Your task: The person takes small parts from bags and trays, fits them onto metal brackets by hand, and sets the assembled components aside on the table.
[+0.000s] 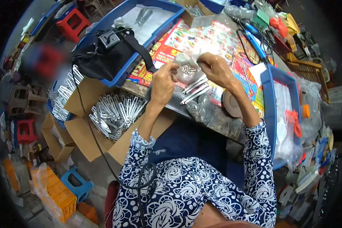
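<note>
A clear plastic bag [188, 71] of small metal pieces lies on the table between my hands. My left hand [162, 85] is closed at the bag's left side, thumb and fingers pressed together. At its right edge, my right hand [216, 69] has its fingers curled down in a pinch. Whatever the fingertips hold is too small or hidden to make out. Several silver metal strips [195, 90] lie side by side just below the bag. Another clear bag of small parts [198, 112] rests near the table edge, beside a round brown lid-like piece [231, 104].
A cardboard box [88, 138] full of metal strips stands left of the table. Blue trays [268, 95] flank the work area; a black bag [102, 57] sits on the left one. Blue-handled tools [255, 43] and cables lie at the back right. A black cable hangs across my left arm.
</note>
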The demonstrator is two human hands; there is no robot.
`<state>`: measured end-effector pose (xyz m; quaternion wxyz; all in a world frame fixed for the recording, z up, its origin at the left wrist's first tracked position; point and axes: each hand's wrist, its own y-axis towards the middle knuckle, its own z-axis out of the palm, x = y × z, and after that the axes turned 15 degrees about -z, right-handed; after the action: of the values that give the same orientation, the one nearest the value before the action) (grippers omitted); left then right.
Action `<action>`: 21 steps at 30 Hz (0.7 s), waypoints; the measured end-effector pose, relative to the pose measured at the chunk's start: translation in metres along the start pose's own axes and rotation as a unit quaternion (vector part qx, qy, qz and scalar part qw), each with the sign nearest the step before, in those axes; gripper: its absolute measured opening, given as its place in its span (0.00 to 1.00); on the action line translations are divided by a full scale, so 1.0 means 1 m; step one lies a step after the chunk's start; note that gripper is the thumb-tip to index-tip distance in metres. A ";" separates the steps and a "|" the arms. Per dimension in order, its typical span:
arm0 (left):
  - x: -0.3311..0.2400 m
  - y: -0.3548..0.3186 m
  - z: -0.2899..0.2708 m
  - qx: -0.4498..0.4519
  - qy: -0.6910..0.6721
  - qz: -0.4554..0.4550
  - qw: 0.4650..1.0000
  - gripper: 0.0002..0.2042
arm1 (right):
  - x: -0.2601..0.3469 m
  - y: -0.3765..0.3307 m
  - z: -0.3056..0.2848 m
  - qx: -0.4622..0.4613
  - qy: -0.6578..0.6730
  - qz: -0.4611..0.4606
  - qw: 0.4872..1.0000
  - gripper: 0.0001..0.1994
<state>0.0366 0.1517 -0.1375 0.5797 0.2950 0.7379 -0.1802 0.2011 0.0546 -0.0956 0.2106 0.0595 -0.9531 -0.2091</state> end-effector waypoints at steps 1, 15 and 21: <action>0.010 0.004 0.001 -0.029 0.028 0.047 0.998 0.10 | -0.003 0.016 -0.002 -0.019 0.022 0.003 1.000 0.05; 0.042 0.006 0.005 -0.004 0.044 0.025 0.999 0.13 | -0.121 0.257 0.114 0.115 -0.212 -0.101 0.965 0.06; 0.034 0.006 0.001 -0.002 0.034 0.009 0.999 0.11 | -0.168 0.280 0.146 0.160 -0.260 -0.153 0.940 0.09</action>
<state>0.0357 0.1630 -0.1705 0.5565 0.3060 0.7550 -0.1632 0.2833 0.3966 -0.1604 -0.0913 0.1806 -0.9750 -0.0920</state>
